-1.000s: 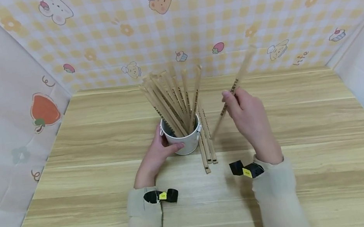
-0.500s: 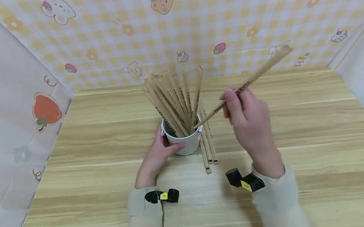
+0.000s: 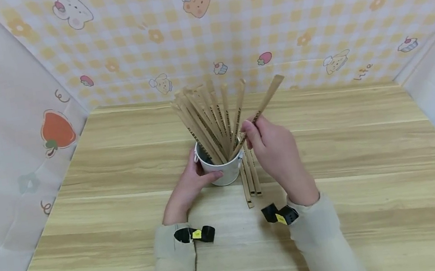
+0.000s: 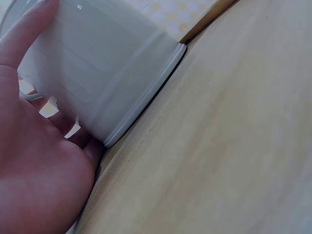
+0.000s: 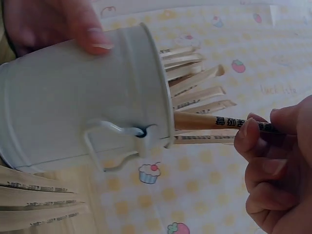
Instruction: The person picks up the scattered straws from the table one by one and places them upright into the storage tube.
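Note:
A small white metal bucket stands on the table, with a bunch of brown paper-wrapped straws fanning out of its mouth. My left hand grips the bucket's left side, thumb across its front; in the left wrist view the other fingers curl behind it. Between thumb and fingertips, my right hand pinches one paper-wrapped straw printed with dark lettering. That straw leans right, its lower end inside the bucket's rim, as the right wrist view confirms.
Several more wrapped straws lie flat on the wood-grain table, close against the bucket's right side. A small wire handle hangs on the bucket's side. A patterned backdrop rises behind the table.
My right hand has moved left and slightly down toward the bucket, bringing the straw's lower end inside its rim. The left hand keeps its hold on the bucket.

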`<state>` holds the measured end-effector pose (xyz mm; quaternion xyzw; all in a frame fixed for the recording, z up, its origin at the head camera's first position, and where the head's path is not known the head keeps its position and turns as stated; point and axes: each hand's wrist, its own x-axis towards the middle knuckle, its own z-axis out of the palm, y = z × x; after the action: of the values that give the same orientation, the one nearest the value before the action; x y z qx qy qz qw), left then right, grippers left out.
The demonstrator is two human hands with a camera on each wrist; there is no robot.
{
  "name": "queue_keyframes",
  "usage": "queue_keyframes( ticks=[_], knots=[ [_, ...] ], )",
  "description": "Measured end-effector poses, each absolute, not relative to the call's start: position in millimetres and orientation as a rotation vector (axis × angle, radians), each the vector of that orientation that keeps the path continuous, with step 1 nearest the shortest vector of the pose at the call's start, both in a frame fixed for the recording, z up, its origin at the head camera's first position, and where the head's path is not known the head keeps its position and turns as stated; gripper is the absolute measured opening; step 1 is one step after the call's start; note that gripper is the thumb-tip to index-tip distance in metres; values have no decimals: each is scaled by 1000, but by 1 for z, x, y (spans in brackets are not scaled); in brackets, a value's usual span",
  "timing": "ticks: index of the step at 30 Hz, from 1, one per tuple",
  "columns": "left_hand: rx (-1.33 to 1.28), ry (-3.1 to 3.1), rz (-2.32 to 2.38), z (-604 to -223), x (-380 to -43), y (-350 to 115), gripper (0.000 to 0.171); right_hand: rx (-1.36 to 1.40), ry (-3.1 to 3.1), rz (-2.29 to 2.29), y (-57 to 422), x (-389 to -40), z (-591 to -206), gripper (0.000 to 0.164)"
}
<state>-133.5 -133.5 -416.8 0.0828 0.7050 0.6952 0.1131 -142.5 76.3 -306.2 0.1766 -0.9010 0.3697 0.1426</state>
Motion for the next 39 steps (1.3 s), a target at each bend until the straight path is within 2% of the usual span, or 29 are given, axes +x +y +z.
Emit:
queue_keyframes(
  ticks=[18,34,39],
  knots=[
    [258,2077,2047,-420,-134,-134,94,499,-2810,917,63,-151,-328,34],
    [250,2080,2045,-421,-135,-134,97,528,-2737,1060,67,-153,-334,26],
    [274,2059,2074,-420,-134,-134,95,512,-2722,1087,69,-154,-331,30]
  ],
)
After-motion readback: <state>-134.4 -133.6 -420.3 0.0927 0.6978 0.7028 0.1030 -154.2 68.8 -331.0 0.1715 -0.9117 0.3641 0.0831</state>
